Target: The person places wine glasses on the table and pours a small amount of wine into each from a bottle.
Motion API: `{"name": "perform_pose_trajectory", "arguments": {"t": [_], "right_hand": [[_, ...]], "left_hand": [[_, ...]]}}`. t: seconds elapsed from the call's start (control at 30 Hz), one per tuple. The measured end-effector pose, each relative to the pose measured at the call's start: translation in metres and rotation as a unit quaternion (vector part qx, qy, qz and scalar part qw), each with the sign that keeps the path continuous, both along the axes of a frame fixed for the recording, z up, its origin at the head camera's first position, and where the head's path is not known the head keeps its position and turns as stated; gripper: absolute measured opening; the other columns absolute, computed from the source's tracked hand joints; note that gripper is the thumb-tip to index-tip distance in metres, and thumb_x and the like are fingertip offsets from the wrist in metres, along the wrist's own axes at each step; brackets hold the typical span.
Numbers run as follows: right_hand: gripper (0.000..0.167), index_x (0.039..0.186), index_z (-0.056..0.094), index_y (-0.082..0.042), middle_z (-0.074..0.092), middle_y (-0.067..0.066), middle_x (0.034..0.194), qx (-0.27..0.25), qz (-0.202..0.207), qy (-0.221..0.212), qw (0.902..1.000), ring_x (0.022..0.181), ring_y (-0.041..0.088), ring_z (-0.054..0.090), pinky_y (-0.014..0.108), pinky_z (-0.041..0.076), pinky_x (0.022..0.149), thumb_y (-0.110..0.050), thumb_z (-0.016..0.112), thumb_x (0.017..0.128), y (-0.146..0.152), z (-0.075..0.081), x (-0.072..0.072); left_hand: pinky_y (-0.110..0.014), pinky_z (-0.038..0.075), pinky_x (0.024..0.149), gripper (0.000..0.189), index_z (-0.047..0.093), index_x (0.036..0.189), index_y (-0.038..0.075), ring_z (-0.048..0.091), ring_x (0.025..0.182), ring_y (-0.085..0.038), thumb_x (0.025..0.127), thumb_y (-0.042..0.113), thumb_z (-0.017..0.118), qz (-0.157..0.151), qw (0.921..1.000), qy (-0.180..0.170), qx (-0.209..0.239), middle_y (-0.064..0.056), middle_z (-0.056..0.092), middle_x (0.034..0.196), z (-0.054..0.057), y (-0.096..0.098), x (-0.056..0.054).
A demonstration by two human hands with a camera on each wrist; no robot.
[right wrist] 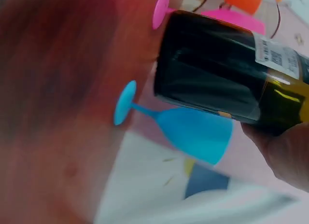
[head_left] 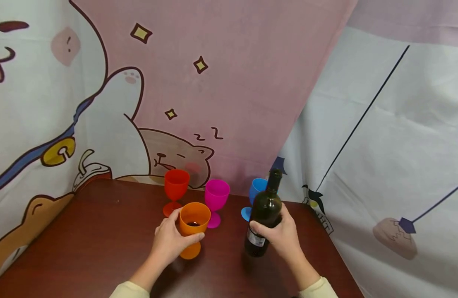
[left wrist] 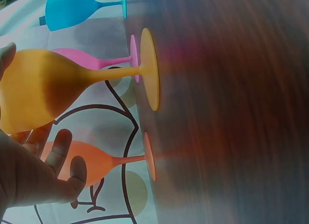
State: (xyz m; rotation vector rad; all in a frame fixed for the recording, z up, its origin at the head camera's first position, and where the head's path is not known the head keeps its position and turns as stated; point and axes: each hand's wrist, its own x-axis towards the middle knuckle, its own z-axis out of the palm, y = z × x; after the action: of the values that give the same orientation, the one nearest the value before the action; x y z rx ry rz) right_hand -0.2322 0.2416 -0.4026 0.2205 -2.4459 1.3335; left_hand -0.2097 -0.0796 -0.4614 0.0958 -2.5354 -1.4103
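Observation:
My left hand (head_left: 168, 239) grips the bowl of an orange plastic goblet (head_left: 195, 215), thumb across the near side. Dark liquid (head_left: 193, 224) lies in the bottom of its bowl. The goblet stands upright, its round foot (left wrist: 150, 69) right at the tabletop. To the right, a dark green wine bottle (head_left: 267, 207) is held round its body by my right hand (head_left: 286, 236). It leans slightly, neck up and to the right, its base (right wrist: 166, 55) close over the table. A white label (head_left: 256, 238) shows below my thumb.
Behind stand a red goblet (head_left: 176, 186), a magenta goblet (head_left: 216, 193) and a blue goblet (head_left: 257, 189), the blue one partly hidden by the bottle. They stand near the far edge of the brown wooden table (head_left: 113, 231). A cartoon-printed cloth (head_left: 243, 91) hangs behind it.

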Motion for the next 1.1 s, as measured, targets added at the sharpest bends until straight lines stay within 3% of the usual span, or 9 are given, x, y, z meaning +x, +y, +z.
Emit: {"name": "perform_pose_trajectory", "arguments": {"t": [0.2,0.43,0.7,1.1], "right_hand": [[0.077,0.147,0.057,-0.022,0.070,0.005,0.131,-0.048,-0.093,0.001,0.9945,0.108,0.005,0.062,0.022,0.054,0.089,-0.028,0.096,0.081,0.029,-0.012,-0.003],[0.082,0.148,0.055,-0.015,0.067,0.006,0.132,-0.042,-0.171,0.018,0.9842,0.110,0.004,0.056,0.015,0.045,0.088,-0.032,0.097,0.080,0.059,-0.034,-0.018],[0.084,0.149,0.051,-0.011,0.065,0.010,0.132,-0.034,-0.182,0.011,0.9826,0.114,0.016,0.057,0.029,0.049,0.093,-0.034,0.095,0.081,0.074,-0.045,-0.028],[0.090,0.152,0.047,-0.009,0.063,0.013,0.135,-0.029,-0.178,0.012,0.9836,0.110,0.008,0.053,0.013,0.044,0.088,-0.034,0.096,0.081,0.075,-0.050,-0.034]], "left_hand": [[-0.062,0.046,0.101,0.101,0.055,0.153,0.018,0.059,0.120,-0.040,0.069,0.055,0.098,0.005,0.9999,-0.010,0.003,-0.014,0.070,0.129,-0.002,-0.002,0.002],[-0.064,0.046,0.102,0.100,0.056,0.152,0.018,0.060,0.121,-0.041,0.069,0.054,0.099,0.003,0.9999,-0.013,0.007,-0.013,0.071,0.131,-0.002,-0.002,0.003],[-0.062,0.046,0.101,0.099,0.055,0.153,0.020,0.058,0.121,-0.040,0.070,0.053,0.098,-0.002,0.9999,-0.013,0.010,-0.013,0.070,0.131,-0.002,-0.001,0.001],[-0.061,0.046,0.100,0.099,0.054,0.153,0.020,0.056,0.120,-0.042,0.070,0.052,0.099,-0.002,0.9998,-0.015,0.014,-0.014,0.069,0.133,0.000,-0.001,0.000]]}}
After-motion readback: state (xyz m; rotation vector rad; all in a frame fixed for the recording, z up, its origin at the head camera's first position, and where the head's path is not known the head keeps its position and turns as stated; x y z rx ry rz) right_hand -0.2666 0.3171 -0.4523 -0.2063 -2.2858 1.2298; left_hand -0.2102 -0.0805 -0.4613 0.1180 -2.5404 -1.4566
